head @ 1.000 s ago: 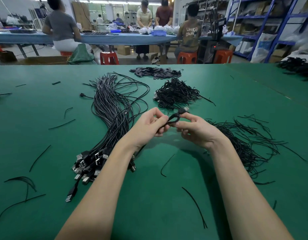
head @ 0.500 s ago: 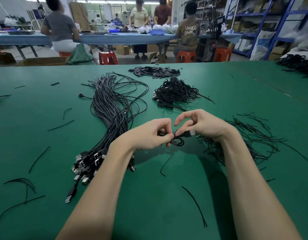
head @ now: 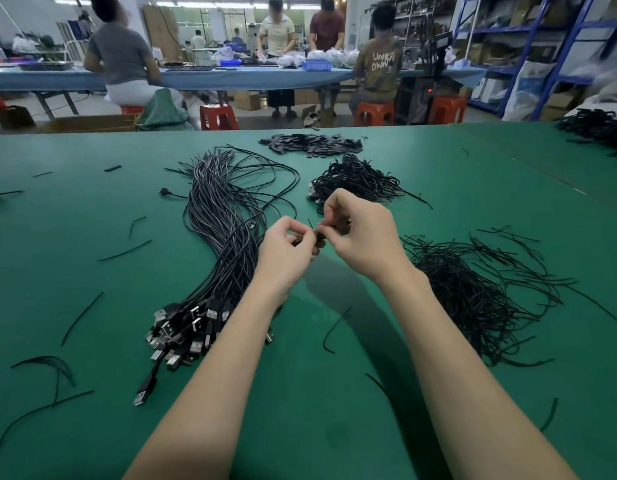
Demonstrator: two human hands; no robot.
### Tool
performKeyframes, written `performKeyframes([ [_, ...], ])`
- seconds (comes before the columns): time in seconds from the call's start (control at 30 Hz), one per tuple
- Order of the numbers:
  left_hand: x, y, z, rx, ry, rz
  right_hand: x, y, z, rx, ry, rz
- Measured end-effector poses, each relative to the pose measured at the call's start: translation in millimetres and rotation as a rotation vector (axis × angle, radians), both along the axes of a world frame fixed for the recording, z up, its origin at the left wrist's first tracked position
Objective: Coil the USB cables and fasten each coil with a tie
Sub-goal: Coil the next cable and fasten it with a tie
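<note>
Black coiled USB cable [head: 319, 237], mostly hidden, sits pinched between curled fingertips of the left hand [head: 286, 252] and right hand [head: 360, 237], raised above a green table [head: 92, 271]. Left of the fingers lies a loose cable bundle [head: 224, 237]; right, loose ties [head: 473, 289].

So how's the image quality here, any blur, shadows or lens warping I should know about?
Head view: sharp on the table; wide-angle bending curves its far edge; soft arm shadows fall between the forearms; the shelving at the right edge is smeared; the coiled cable is mostly hidden between the left hand and the right hand.
</note>
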State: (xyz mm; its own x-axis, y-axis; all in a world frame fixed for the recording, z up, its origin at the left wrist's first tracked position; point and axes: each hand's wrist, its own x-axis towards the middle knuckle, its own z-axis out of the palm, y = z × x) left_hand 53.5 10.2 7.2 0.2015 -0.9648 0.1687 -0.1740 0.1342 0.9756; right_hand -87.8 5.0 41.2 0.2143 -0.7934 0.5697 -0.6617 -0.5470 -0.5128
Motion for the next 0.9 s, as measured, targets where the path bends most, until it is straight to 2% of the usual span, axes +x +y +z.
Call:
performKeyframes([
  [0.07,-1,-3,0,0.043,0.198,0.015,2,1,-4,-0.040,-0.009,0.007],
  [0.13,-4,-3,-1,0.035,0.270,0.047,3,1,-7,-0.033,-0.055,0.012],
  [0.17,-5,-2,-2,0.007,0.225,0.077,4,1,-7,0.000,-0.097,0.010],
  [0.3,-8,11,0,-0.285,-0.220,0.220,5,2,3,0.228,-0.294,-0.055],
  [0.43,-12,19,-1,-0.499,-0.442,0.205,-7,4,13,0.433,-0.471,-0.023],
  [0.57,-10,20,-2,-0.539,-0.498,0.173,-10,5,15,0.463,-0.554,0.040],
  [0.7,-11,19,0,-0.476,-0.512,0.092,-11,0,9,0.358,-0.378,0.001],
  [0.77,-11,15,8,-0.289,-0.337,0.013,-12,0,4,0.271,-0.290,-0.020],
  [0.87,0,8,27,0.181,0.357,-0.158,-13,3,-3,0.164,-0.276,0.036],
  [0.9,6,8,31,0.281,0.526,-0.197,-11,5,-4,0.131,-0.280,0.074],
])
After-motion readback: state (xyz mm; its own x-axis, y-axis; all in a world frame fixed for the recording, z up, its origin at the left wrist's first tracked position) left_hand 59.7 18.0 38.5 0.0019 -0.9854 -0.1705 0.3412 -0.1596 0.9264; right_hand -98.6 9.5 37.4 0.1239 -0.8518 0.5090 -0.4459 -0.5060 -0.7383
